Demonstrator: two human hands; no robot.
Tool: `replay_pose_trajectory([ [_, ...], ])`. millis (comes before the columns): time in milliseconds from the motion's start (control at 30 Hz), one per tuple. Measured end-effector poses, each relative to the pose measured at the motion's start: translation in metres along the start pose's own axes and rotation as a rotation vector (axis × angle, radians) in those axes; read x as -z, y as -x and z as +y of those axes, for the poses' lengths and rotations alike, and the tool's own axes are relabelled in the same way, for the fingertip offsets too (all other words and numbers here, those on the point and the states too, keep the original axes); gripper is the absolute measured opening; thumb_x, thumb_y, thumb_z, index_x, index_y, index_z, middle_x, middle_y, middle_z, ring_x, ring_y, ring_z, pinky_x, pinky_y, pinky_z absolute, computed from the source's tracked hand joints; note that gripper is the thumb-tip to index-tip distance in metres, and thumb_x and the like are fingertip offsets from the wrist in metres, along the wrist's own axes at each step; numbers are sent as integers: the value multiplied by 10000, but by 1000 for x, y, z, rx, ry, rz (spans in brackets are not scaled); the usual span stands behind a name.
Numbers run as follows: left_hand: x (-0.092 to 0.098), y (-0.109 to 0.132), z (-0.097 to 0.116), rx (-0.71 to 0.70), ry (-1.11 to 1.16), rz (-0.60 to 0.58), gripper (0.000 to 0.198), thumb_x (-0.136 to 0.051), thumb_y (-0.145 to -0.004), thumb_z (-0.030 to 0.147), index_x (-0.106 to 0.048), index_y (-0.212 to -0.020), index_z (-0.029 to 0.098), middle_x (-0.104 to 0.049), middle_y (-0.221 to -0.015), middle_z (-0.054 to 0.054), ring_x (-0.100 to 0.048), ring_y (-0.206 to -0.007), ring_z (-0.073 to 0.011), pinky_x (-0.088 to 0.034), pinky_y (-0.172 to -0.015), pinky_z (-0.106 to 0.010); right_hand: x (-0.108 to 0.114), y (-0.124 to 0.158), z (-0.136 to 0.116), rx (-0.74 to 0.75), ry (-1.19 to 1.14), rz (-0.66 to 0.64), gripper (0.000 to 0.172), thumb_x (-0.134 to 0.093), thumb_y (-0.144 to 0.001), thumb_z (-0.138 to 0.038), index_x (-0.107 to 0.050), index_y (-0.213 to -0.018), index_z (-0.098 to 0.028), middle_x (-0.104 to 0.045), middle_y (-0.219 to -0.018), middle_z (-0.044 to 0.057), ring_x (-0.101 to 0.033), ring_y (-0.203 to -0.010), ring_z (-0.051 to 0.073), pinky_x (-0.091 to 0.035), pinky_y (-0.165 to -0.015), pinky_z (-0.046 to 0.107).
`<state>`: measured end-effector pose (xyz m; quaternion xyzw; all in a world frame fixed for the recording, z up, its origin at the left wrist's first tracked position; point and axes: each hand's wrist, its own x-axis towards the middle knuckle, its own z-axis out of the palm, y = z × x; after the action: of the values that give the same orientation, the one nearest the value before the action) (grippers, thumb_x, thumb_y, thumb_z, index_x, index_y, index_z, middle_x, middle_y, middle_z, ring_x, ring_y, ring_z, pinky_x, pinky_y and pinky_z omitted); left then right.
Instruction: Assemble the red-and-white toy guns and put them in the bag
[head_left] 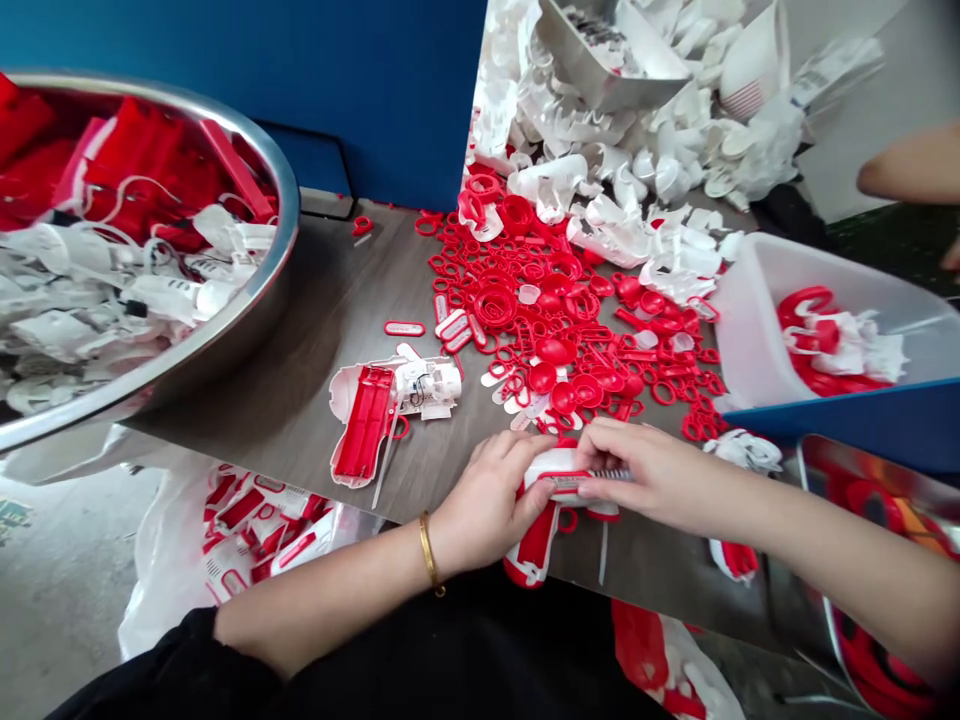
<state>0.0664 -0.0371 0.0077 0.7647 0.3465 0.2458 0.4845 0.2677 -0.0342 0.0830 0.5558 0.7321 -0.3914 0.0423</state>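
Note:
My left hand [487, 495] grips the body of a red-and-white plastic toy shaped like a pistol [541, 525], just above the table's front edge. My right hand [637, 472] holds the toy's white upper end, with fingers pinching near a small metal coil spring [611, 474]. Part of the toy is hidden by my fingers. Left of my hands lies a second, opened red-and-white plastic casing [364, 425] with small white parts and thin wires [424, 388] beside it. A large heap of red plastic rings and cups [540, 320] lies just beyond my hands.
A steel bowl [277, 215] of red and white plastic pieces stands at the left. White plastic shells [660, 130] and a metal scoop [607, 60] are piled at the back. A translucent plastic bin [750, 320] holds red and white parts at the right. Another person's arm [907, 165] reaches in at the far right.

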Motion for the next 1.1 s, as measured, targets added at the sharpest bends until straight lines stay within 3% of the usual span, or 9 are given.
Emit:
replay_pose_trajectory([
  [100, -3, 0, -2, -5, -20, -9, 373, -482, -925, 294, -490, -1285, 194, -566, -1218, -101, -501, -1163, -243, -395, -1034, -433, 2, -1, 1, -72, 136, 21, 180, -648, -794, -353, -545, -731, -219, -632, -800, 15, -576, -712, 168, -399, -635, 280],
  [200, -2, -1, -4, -1, -33, -28, 398, -469, -930, 297, -469, -1310, 183, -549, -1254, -118, -487, -1196, -251, -390, -1044, -442, 12, -13, 1, -162, 184, -83, 230, -664, -783, -371, -519, -692, -218, -611, -718, -4, -556, -647, 156, -361, -569, 264],
  [367, 9, -15, -1, -9, -100, -127, 525, -568, -880, 401, -450, -1333, 162, -539, -1275, -135, -515, -1182, -277, -421, -1017, -459, 25, -29, 0, -220, 152, -182, 435, -794, -598, -485, -560, -831, -203, -651, -819, 17, -600, -743, 199, -440, -608, 282],
  [467, 24, -20, 6, 2, -242, -261, 611, -717, -728, 463, -549, -1230, 156, -586, -1101, -123, -593, -1005, -296, -492, -898, -466, 12, -10, -2, -46, -6, 51, 494, -727, -682, -520, -578, -1031, -205, -652, -1046, 63, -617, -953, 236, -496, -803, 347],
  [567, 41, -11, 5, -71, -186, -263, 549, -711, -732, 360, -557, -1215, 151, -563, -1082, -113, -590, -987, -265, -495, -894, -421, -11, 28, 13, 82, -54, 524, 399, -524, -874, -490, -533, -1197, -255, -606, -1197, 82, -570, -1126, 258, -459, -949, 428],
  [667, 51, 11, -6, -81, 149, -172, 654, -715, -760, 314, -440, -1342, 198, -511, -1266, -110, -530, -1153, -256, -432, -1007, -396, -39, 61, 57, -106, 280, 921, 456, -514, -864, -524, -538, -1246, -275, -520, -1360, 138, -373, -1337, 400, -294, -1053, 616],
  [800, 54, 40, -12, 14, 646, -164, 750, -726, -763, 268, -322, -1395, 272, -473, -1364, -96, -527, -1194, -265, -473, -955, -376, -84, 66, 104, -340, 417, 865, 605, -471, -862, -582, -477, -1352, -228, -376, -1492, 180, -212, -1407, 459, -248, -1019, 715],
  [933, 60, 54, -1, 8, 691, -132, 635, -713, -747, 168, -363, -1271, 245, -491, -1302, -105, -548, -1161, -247, -471, -936, -360, -113, 40, 72, -286, 271, 900, 652, -426, -889, -583, -397, -1428, -218, -265, -1550, 174, -148, -1437, 419, -237, -1036, 714],
  [1100, 78, 81, 7, 3, 516, -71, 573, -700, -715, 111, -384, -1173, 246, -428, -1339, -106, -469, -1252, -256, -409, -1012, -382, -101, 24, 12, -110, 41, 822, 697, -419, -900, -571, -229, -1508, -289, -118, -1601, 113, -81, -1453, 389, -226, -1076, 681],
])
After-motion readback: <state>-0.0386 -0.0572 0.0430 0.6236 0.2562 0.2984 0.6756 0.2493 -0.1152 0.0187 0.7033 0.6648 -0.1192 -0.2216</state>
